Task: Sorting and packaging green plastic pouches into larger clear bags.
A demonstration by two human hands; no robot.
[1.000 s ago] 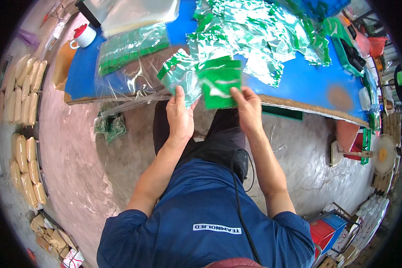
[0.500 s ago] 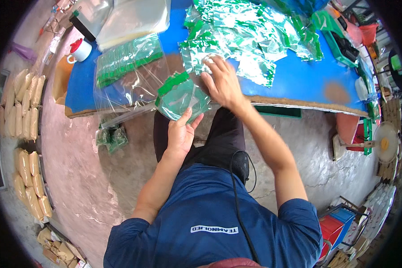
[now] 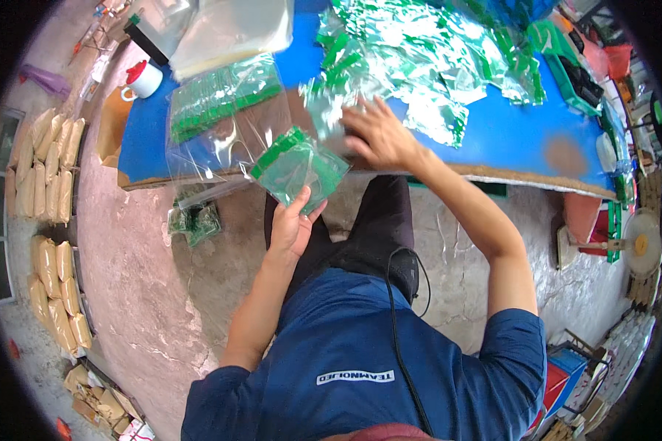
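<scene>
Two bare hands work over the front edge of a blue tabletop (image 3: 507, 140), above a navy T-shirt (image 3: 287, 345) w/ a blk cable (image 3: 395, 331) running down it. L hand (image 3: 293, 226), nearer the body, is closed on green-edged clear packets (image 3: 300, 170): thumb on top, fingers under; exact no. unclear. They're held just off the table edge, overlapping the near corner of a big clear bag (image 3: 213, 154) in view. Below, on the concrete floor (image 3: 140, 272), a few green packets (image 3: 198, 224) lie near the table.

R hand (image 3: 386, 140) reaches across the edge, fingers stretched over the near L corner of a loose packet pile (image 3: 426, 66); tips blurred, can't tell if they grip anything. Pile covers most of the mid-table, packets overlapping every which way.

To the L, a neat row of green packets (image 3: 224, 103) lies in the big bag, whose near end hangs over the edge. Beyond: white mug w/ red lid (image 3: 146, 81), then stacked clear plastic sheets (image 3: 235, 33). Far R, a green tray (image 3: 575, 88) w/ blk items borders the pile.
</scene>
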